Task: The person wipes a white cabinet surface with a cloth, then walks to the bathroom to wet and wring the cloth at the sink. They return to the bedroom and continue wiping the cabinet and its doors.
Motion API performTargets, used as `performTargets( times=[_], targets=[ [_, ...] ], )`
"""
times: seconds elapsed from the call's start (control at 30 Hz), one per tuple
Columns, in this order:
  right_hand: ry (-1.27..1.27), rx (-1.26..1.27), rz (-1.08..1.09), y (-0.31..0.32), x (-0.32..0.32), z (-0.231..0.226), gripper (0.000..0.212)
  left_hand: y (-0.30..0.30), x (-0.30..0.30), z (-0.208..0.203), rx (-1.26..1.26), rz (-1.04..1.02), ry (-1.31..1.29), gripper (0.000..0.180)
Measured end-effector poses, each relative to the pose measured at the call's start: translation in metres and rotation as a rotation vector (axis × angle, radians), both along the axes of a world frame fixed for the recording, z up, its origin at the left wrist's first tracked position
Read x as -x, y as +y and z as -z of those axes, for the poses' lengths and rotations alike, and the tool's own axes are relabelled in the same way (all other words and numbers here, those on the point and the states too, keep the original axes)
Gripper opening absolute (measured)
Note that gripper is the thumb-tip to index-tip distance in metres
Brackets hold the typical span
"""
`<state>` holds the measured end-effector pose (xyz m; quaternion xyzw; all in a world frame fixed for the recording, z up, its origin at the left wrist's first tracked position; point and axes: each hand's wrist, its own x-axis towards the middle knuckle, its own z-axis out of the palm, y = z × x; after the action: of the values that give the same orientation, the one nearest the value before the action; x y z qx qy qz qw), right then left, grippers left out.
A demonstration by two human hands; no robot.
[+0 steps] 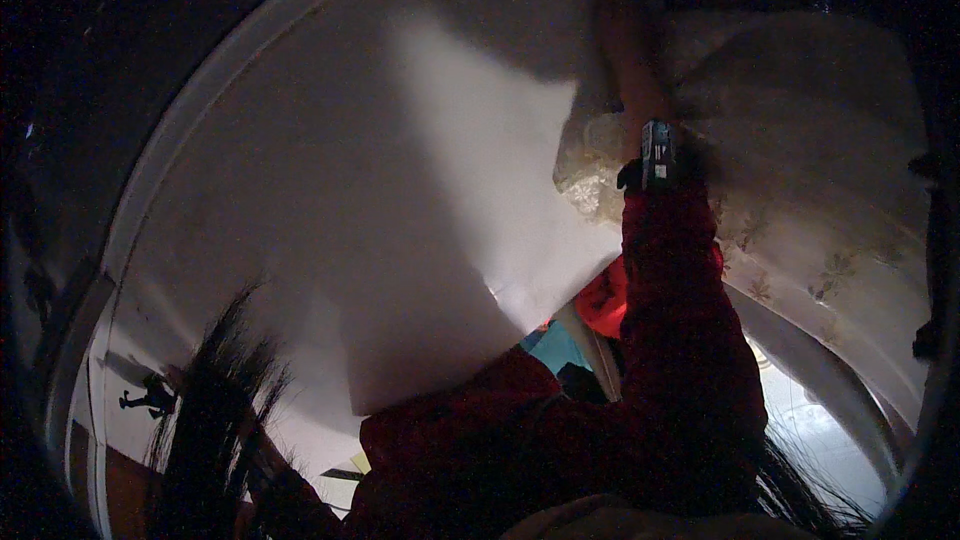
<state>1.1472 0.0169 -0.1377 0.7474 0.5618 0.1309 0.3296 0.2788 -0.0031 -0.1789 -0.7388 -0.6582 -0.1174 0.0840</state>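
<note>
My right arm, in a red sleeve [675, 290], reaches up and away with a small dark device [657, 155] strapped at the wrist. The right hand [635, 60] lies over a translucent, crinkled plastic-like sheet [590, 175] at the far right. Deep shadow hides its fingers, so I cannot tell whether it grips the sheet. At the lower left, dark hair covers most of my left forearm. Only a dim bit of my left hand [175, 380] shows, beside a small black fitting [148, 397]. Its fingers cannot be made out.
A large pale smooth surface [300, 190] fills the middle and left, bordered by a curved rim [200, 90]. Pale patterned sheeting [830, 240] spreads at the right. A bright red thing [603, 300] and a teal thing [560, 348] show beyond my sleeve. The light is very dim.
</note>
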Motion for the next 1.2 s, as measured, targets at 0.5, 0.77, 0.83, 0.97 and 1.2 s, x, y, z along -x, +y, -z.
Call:
performTargets(
  times=[0.5,0.77,0.83,0.97,1.2],
  targets=[
    [0.142,0.059,0.058,-0.113,0.060,-0.019,0.021,0.008,-0.006,0.001,-0.069,0.083,0.023,0.053],
    [0.125,0.127,-0.092,-0.295,-0.008,-0.003,0.020,0.002,-0.001,0.014,-0.067,0.115,-0.002,0.052],
    [0.241,-0.041,0.118,-0.305,-0.015,0.005,0.020,0.007,0.008,0.018,-0.040,0.108,0.002,0.051],
    [0.357,-0.405,-0.030,-0.229,-0.007,-0.013,0.022,0.011,0.020,0.022,-0.061,0.123,0.030,0.051],
    [0.096,0.044,-0.058,-0.083,-0.027,-0.048,0.031,0.009,0.019,0.013,-0.045,0.155,0.051,0.049]
  ],
)
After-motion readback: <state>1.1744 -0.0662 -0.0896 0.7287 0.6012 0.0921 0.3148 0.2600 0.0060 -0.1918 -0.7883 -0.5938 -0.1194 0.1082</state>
